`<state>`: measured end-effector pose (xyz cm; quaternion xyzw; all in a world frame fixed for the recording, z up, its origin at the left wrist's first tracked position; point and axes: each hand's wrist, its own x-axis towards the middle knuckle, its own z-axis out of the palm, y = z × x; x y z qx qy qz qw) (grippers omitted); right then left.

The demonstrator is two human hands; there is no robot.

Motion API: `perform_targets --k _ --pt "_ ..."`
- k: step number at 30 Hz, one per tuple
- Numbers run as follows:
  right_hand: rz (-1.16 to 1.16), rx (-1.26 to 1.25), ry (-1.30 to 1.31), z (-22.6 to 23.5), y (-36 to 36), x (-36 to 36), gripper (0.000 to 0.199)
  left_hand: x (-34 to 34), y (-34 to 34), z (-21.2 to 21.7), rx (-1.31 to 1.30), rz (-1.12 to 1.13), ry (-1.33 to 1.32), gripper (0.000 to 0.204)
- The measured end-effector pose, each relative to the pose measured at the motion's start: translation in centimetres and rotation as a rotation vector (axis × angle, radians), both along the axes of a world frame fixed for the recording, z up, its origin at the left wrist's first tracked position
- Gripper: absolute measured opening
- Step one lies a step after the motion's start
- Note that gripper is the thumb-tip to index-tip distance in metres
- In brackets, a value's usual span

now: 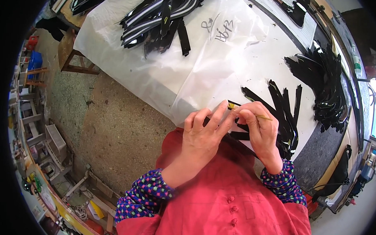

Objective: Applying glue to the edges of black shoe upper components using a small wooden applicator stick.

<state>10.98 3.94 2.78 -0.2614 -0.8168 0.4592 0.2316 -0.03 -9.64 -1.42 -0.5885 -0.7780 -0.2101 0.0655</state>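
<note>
Near the front edge of the table, my left hand is closed on a narrow black strip, with its fingertips at a small yellow patch. Close against it, my right hand pinches a thin yellowish stick between thumb and fingers. One end of the stick points toward the yellow patch; my fingers hide part of both the stick and the strip. Several loose black strips lie spread just beyond and beside my right hand on the white sheet.
A heap of black strips, some with pale stripes, lies at the far side of the sheet. A fanned black bundle rests at the right. A wooden stool stands beyond the table's left edge. Frames and parts clutter the far left.
</note>
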Motion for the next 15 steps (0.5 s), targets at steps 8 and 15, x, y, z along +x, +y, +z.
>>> perform_targets --k 8,15 --pt "0.023 -0.011 0.060 -0.47 0.16 0.12 0.011 -0.01 0.04 0.02 -0.009 0.002 0.019 0.055" --pt "-0.005 0.073 0.102 -0.66 -0.19 -0.22 0.011 -0.03 0.08 0.03 -0.001 0.001 0.011 0.054"
